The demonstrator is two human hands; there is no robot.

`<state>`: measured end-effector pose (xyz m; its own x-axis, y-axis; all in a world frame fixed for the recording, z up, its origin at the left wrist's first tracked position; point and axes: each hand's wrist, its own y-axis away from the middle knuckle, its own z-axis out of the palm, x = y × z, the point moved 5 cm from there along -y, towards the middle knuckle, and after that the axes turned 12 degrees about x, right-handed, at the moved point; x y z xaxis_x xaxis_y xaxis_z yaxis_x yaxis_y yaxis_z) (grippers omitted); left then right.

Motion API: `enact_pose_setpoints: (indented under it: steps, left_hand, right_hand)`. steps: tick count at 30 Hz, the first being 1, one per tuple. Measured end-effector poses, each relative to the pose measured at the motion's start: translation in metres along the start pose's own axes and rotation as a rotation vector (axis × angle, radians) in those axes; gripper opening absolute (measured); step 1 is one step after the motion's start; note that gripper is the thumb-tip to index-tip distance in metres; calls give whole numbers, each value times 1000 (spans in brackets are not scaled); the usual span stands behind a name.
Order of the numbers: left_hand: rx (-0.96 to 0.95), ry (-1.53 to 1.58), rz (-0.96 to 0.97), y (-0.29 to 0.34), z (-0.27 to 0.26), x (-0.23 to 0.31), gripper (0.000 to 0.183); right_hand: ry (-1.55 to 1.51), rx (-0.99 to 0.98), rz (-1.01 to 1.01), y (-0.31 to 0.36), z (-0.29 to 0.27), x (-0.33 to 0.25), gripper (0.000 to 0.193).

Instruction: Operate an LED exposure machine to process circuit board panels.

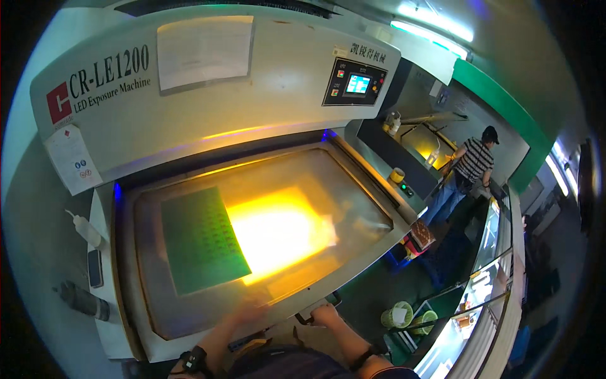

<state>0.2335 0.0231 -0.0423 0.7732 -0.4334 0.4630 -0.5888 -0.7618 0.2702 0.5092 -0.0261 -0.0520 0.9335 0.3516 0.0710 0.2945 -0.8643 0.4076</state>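
Observation:
A large pale machine with a framed flat bed (189, 316) fills the space before me. On the left half of the bed lies a green rectangular sheet (205, 246) with rows of faint darker marks. Bright yellow-white light glares on the bed just right of the sheet. My left hand (254, 308) is over the bed's front edge, near the sheet's lower corner; motion and glare smear its fingers. Farther right, my right hand (325, 314) is closed around a black handle (336, 299) at the machine's front.
A control panel (355, 83) with a lit screen is at upper right. On the left ledge are a white squeeze bottle (85, 228), a phone (95, 268) and a grey bottle (82, 300). Another person (473, 164) stands at a second bench. Green bins (398, 314) stand on the floor.

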Motion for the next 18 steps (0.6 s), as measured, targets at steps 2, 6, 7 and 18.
enact_pose_setpoints:
  steps: [2, 6, 7, 18]
  left_hand:
    - [381, 260, -422, 14, -6, -80, 55]
    - [395, -138, -563, 76, -68, -87, 70]
    - [391, -138, -553, 79, -63, -87, 70]
    - [584, -190, -504, 72, -33, -110, 74]
  right_hand:
    - [-10, -32, 18, -8, 5, -5, 33]
    - [9, -128, 32, -5, 6, -5, 39]
    - [52, -105, 16, -6, 11, -4, 42]
    - [-404, 434, 167, 25, 13, 0, 34]
